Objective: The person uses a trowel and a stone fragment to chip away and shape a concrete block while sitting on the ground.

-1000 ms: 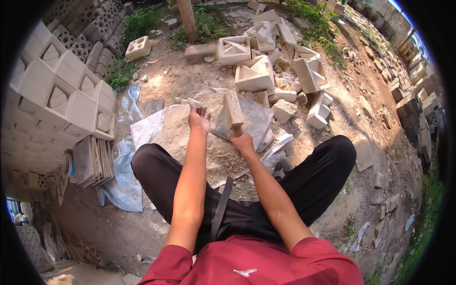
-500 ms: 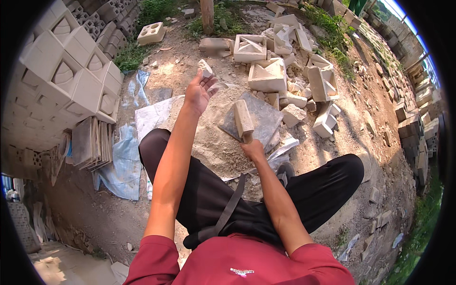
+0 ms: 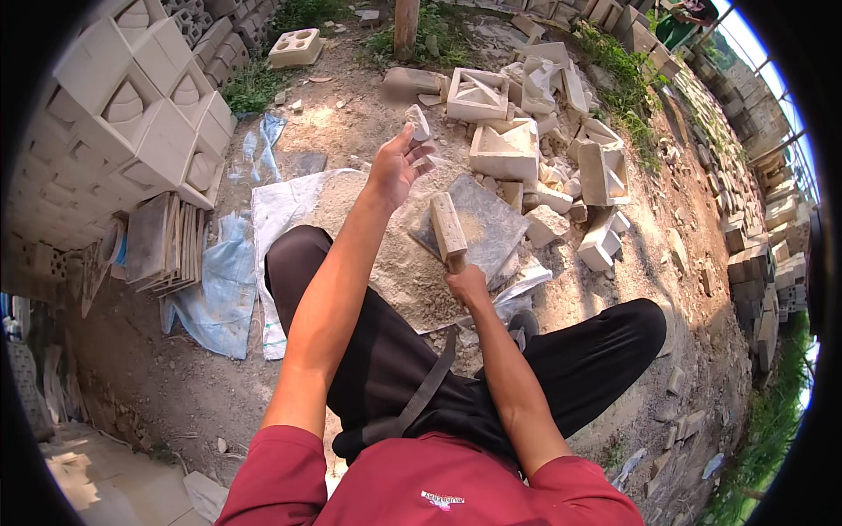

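My left hand [image 3: 395, 175] is raised over the far side of the sandy rubble heap [image 3: 395, 276]. It grips a pale chunk of broken block [image 3: 419, 124] at the fingertips, some fingers partly spread. In my right hand [image 3: 468, 286] is the short handle of a wooden mallet [image 3: 448, 224]. The mallet's long block-shaped head points away from me, over the near left part of a dusty grey slab [image 3: 500, 215]. Whether it touches the slab I cannot tell. Both the heap and the slab lie on the ground in front of my bent legs.
Broken and hollow concrete blocks [image 3: 504, 151] pile up beyond the slab. At the left stand stacked patterned blocks [image 3: 145, 131], with thin boards [image 3: 171, 241] leaning below. A white sack [image 3: 285, 210] and blue sheeting [image 3: 219, 302] lie left of the heap. A wooden post [image 3: 406, 31] rises far ahead.
My left hand has shifted to the right with the chunk, which is now turned somewhat differently. My right hand and the mallet have barely moved. The view has shifted slightly.
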